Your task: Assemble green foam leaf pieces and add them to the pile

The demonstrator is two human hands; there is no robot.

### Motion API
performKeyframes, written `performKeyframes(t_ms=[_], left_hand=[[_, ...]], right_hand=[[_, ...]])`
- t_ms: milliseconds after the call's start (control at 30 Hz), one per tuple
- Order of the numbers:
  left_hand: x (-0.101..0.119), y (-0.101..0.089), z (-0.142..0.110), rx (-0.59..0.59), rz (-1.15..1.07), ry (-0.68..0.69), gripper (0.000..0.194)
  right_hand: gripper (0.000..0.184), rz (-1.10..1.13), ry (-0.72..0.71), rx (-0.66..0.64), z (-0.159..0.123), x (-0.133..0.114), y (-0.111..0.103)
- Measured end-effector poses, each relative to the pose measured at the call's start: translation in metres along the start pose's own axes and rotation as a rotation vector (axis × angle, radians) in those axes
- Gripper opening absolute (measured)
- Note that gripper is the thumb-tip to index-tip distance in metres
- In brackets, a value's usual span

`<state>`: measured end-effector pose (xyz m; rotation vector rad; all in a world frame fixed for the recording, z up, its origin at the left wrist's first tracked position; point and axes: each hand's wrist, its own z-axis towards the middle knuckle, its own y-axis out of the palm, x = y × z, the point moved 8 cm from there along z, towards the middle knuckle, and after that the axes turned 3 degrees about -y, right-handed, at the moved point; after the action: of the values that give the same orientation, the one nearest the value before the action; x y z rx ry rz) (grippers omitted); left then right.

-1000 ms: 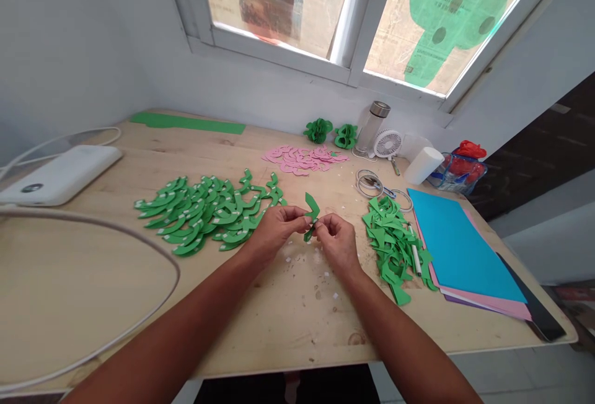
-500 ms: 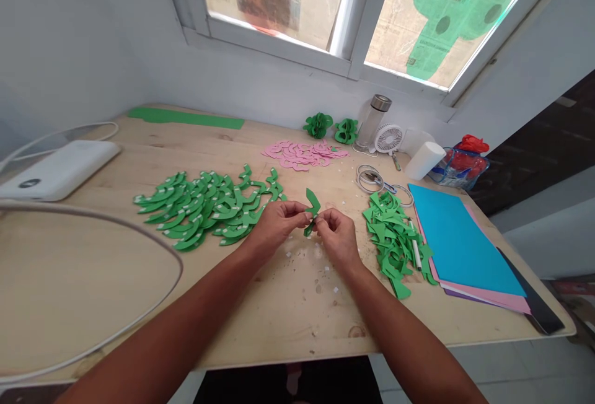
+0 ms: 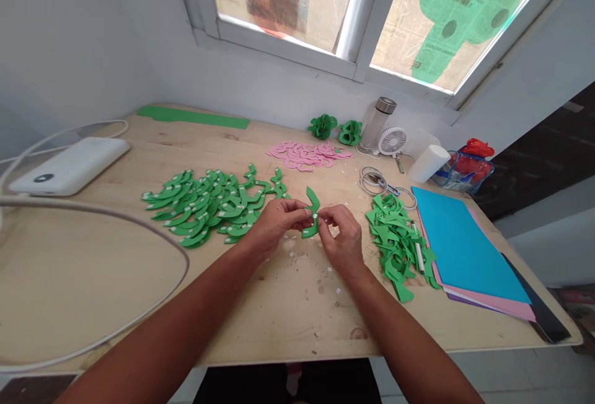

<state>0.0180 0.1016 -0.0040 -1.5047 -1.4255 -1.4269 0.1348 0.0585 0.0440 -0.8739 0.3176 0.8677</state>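
A curved green paper piece (image 3: 312,198) is held upright above the table in front of me, with small white squares on its lower part. My left hand (image 3: 275,223) pinches it from the left between thumb and fingers. From the right, the thumb and finger of my right hand (image 3: 343,235) close on its edge beside a white square. Whether a bit of white backing is between those fingertips is too small to tell. Left of my hands lies a spread of curved green paper pieces (image 3: 198,206) bearing white squares. Tiny white scraps (image 3: 338,290) dot the wood below.
Right of my hands are green paper offcuts (image 3: 393,237) with a white pen (image 3: 419,255), then blue sheets (image 3: 469,243). Pink cutouts (image 3: 304,156), green paper balls (image 3: 322,126), a bottle (image 3: 379,122) and a fan (image 3: 392,140) stand behind. A power bank (image 3: 69,165) and cable (image 3: 174,246) are left.
The lower part of the green paper piece has turned so its white squares show more. My right fingers have shifted slightly right along its edge. The whole view has moved a little.
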Motion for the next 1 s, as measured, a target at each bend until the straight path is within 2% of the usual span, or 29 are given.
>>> performKeyframes(t_ms=[267, 467, 1000], left_hand=[[0.004, 0.0, -0.001, -0.018, 0.051, 0.02, 0.016], [0.009, 0.001, -0.003, -0.011, 0.115, 0.055, 0.014], [0.017, 0.002, -0.006, 0.002, 0.152, 0.106, 0.017]], right_hand=[[0.012, -0.07, -0.095, -0.069, 0.0, -0.006, 0.005], [0.011, -0.056, -0.058, -0.078, -0.001, -0.002, 0.007], [0.009, -0.086, -0.078, -0.073, -0.003, -0.004, 0.01]])
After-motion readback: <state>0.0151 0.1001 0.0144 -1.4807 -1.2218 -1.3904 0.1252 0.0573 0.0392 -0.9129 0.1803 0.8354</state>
